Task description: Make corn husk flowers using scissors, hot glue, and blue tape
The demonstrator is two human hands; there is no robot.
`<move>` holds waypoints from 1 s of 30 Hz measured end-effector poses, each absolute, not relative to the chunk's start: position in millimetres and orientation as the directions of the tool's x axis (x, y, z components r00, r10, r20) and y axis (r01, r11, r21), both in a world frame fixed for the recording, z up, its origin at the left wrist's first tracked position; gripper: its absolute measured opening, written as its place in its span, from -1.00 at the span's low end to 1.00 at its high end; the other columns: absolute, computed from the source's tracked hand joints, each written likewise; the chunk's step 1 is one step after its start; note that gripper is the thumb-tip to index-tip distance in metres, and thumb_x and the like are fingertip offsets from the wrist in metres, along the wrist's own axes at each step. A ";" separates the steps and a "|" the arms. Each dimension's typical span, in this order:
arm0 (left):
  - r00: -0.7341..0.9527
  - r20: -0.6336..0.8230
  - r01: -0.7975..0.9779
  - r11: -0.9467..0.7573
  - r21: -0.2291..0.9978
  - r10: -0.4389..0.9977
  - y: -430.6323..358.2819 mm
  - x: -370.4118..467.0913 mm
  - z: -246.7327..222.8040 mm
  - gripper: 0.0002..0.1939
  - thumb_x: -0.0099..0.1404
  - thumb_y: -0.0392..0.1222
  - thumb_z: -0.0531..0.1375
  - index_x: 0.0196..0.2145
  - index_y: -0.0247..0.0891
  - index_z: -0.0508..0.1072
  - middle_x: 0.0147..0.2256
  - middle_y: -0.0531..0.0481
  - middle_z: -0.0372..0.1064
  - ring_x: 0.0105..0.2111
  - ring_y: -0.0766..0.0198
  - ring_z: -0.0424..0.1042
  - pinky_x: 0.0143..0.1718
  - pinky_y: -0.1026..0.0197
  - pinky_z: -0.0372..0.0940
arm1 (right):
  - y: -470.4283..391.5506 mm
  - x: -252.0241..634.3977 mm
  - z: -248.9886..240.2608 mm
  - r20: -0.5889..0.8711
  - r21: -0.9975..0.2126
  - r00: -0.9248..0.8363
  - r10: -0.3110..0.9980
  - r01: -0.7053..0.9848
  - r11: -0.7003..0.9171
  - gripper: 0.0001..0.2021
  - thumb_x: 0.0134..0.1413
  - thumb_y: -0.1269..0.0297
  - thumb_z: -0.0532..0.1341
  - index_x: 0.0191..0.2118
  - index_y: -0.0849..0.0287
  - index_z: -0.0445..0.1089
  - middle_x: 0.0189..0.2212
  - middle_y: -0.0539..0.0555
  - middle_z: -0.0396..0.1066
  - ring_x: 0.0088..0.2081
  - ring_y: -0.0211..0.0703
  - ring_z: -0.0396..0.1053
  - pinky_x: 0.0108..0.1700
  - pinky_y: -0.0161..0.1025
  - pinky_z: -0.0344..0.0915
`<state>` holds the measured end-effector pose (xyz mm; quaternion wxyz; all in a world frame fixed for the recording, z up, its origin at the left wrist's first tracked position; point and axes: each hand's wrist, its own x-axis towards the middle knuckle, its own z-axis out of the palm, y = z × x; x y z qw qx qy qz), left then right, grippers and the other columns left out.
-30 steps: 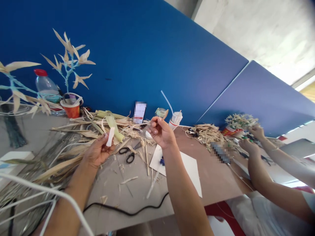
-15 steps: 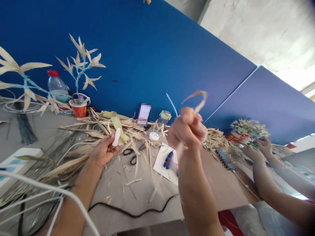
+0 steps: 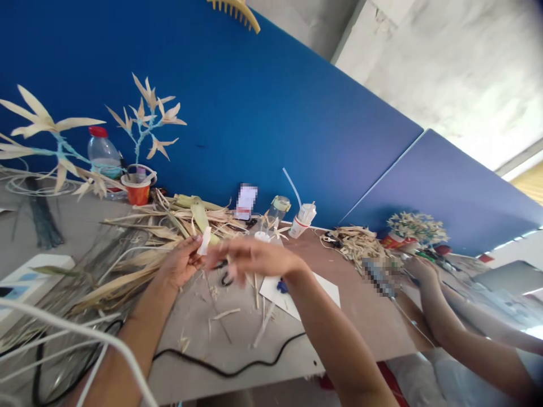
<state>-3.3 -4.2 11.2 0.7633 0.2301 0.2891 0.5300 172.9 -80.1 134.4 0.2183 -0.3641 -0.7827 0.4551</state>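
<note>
A yellow comb [image 3: 237,11] shows at the top edge against a blue partition [image 3: 237,107]; near the partition's foot stand a red-capped bottle [image 3: 102,151], a tilted phone [image 3: 246,202], a lidded jar [image 3: 278,210] and a white cup [image 3: 299,226], while a black cord [image 3: 231,375] winds across the desk's [image 3: 190,381] near part

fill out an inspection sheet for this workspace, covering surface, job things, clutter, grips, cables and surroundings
Surface: table littered with pale scraps
Job's things: white strip in the left hand; dry husks piled about that arm
Clutter: red-capped bottle and red cup at the back left; phone beyond the husks
Grips: left closed on the white strip; right hand close by, fingers blurred, hold unclear
Cables: black cable curving along the near side
Surroundings: blue partition behind; another person's hand at the right
</note>
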 end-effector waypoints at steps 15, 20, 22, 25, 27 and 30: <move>0.229 -0.175 -0.537 0.274 0.798 0.958 -7.8 9.6 10.2 -0.63 -0.17 -0.17 0.45 -0.48 -0.32 0.37 -0.65 0.19 0.23 -0.74 0.57 0.01 -0.74 0.44 -0.09 | -50.5 149.9 27.5 -0.134 -0.088 -0.400 0.907 0.916 0.391 -0.70 0.08 0.27 0.12 -0.08 0.17 0.43 -0.10 0.20 0.34 -0.34 -0.11 0.42 -0.34 -0.25 0.31; 0.236 -0.184 -0.502 0.282 0.818 0.954 -6.3 8.6 6.3 -0.60 -0.18 -0.13 0.46 -0.46 -0.31 0.38 -0.63 0.20 0.21 -0.73 0.56 0.02 -0.72 0.41 -0.09 | -76.5 153.5 43.4 -0.049 0.011 -0.481 0.875 0.876 0.482 -0.77 0.10 0.35 0.10 -0.17 0.13 0.45 -0.15 0.14 0.31 -0.36 -0.15 0.38 -0.35 -0.26 0.27; 0.233 -0.202 -0.483 0.293 0.825 0.951 -6.7 8.9 5.9 -0.58 -0.21 -0.12 0.47 -0.45 -0.30 0.39 -0.60 0.20 0.22 -0.72 0.56 0.05 -0.71 0.41 -0.07 | -92.1 158.7 48.6 -0.023 0.014 -0.523 0.852 0.852 0.523 -0.77 0.13 0.35 0.08 -0.16 0.10 0.45 -0.12 0.13 0.31 -0.34 -0.15 0.37 -0.30 -0.24 0.27; 0.239 -0.218 -0.464 0.309 0.830 0.946 -7.5 10.0 5.3 -0.56 -0.25 -0.11 0.48 -0.47 -0.31 0.38 -0.60 0.21 0.21 -0.72 0.58 0.04 -0.70 0.41 -0.07 | -108.0 170.6 50.6 -0.085 0.025 -0.555 0.828 0.829 0.558 -0.79 0.12 0.39 0.10 -0.22 0.12 0.47 -0.18 0.14 0.36 -0.28 -0.11 0.38 -0.24 -0.22 0.25; 0.242 -0.217 -0.463 0.309 0.831 0.946 -7.6 10.6 4.6 -0.55 -0.28 -0.12 0.49 -0.48 -0.31 0.38 -0.61 0.22 0.20 -0.72 0.58 0.02 -0.71 0.41 -0.07 | -108.4 179.5 48.6 -0.101 0.016 -0.467 0.878 0.882 0.471 -0.80 0.14 0.38 0.08 -0.24 0.16 0.46 -0.25 0.15 0.40 -0.27 -0.10 0.39 -0.22 -0.22 0.25; 0.244 -0.215 -0.458 0.308 0.834 0.946 -7.5 10.9 3.6 -0.58 -0.26 -0.11 0.48 -0.50 -0.30 0.38 -0.62 0.22 0.19 -0.73 0.58 0.01 -0.71 0.40 -0.06 | -95.6 187.8 43.9 -0.021 -0.126 -0.221 0.975 0.968 0.217 -0.75 0.24 0.28 0.02 -0.20 0.20 0.44 -0.25 0.16 0.43 -0.22 -0.14 0.41 -0.17 -0.26 0.26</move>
